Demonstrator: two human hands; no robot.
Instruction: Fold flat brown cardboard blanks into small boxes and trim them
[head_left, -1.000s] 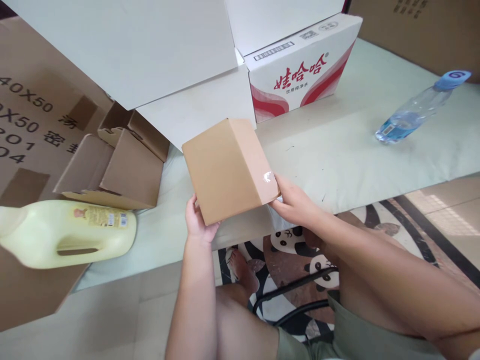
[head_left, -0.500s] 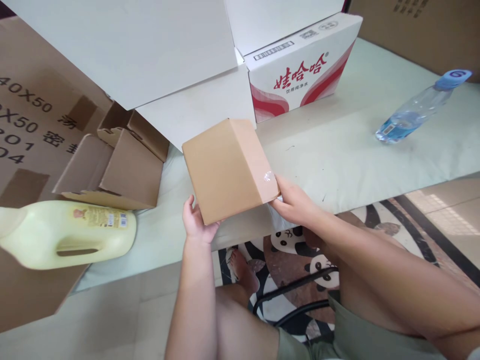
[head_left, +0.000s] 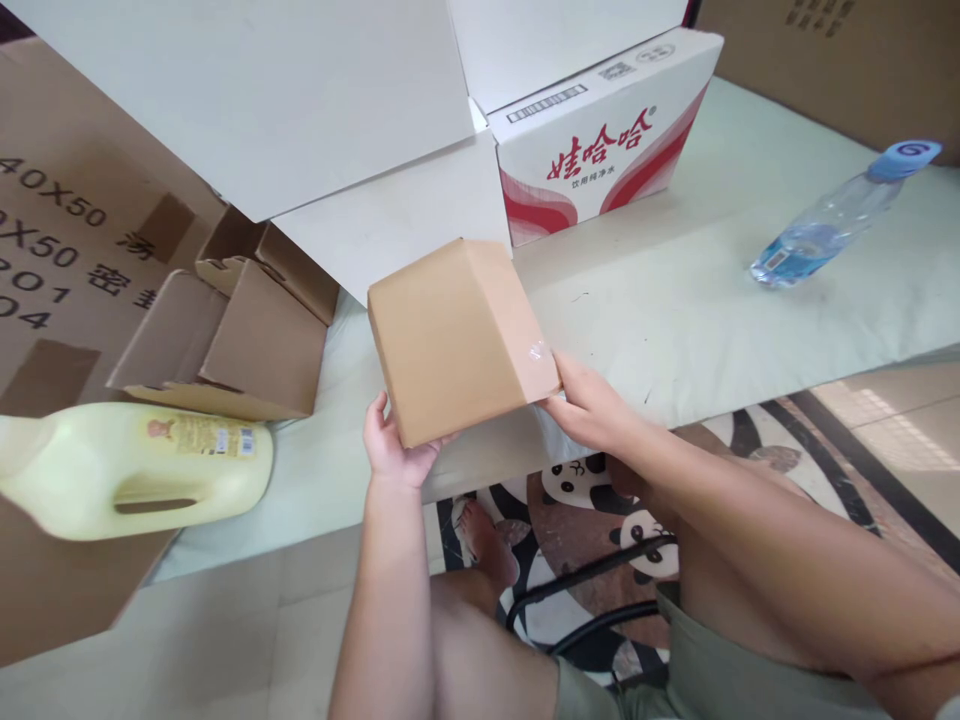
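Note:
Between both hands I hold a closed brown cardboard box (head_left: 450,345), tilted, near the front edge of the covered table. My left hand (head_left: 401,445) cups its lower left corner from below, with part of the fingers hidden under the box. My right hand (head_left: 589,400) grips the lower right corner, thumb against the side with the shiny tape. The underside of the box cannot be seen.
On the pale green tablecloth (head_left: 622,330) lie a clear water bottle (head_left: 825,230) to the right and a large yellow jug (head_left: 142,470) to the left. Open cardboard boxes (head_left: 255,340), white cartons (head_left: 397,210) and a red-and-white carton (head_left: 600,160) stand behind.
The cardboard box has shifted and turned very slightly in my hands. Both hands keep their hold, and everything else stays in place.

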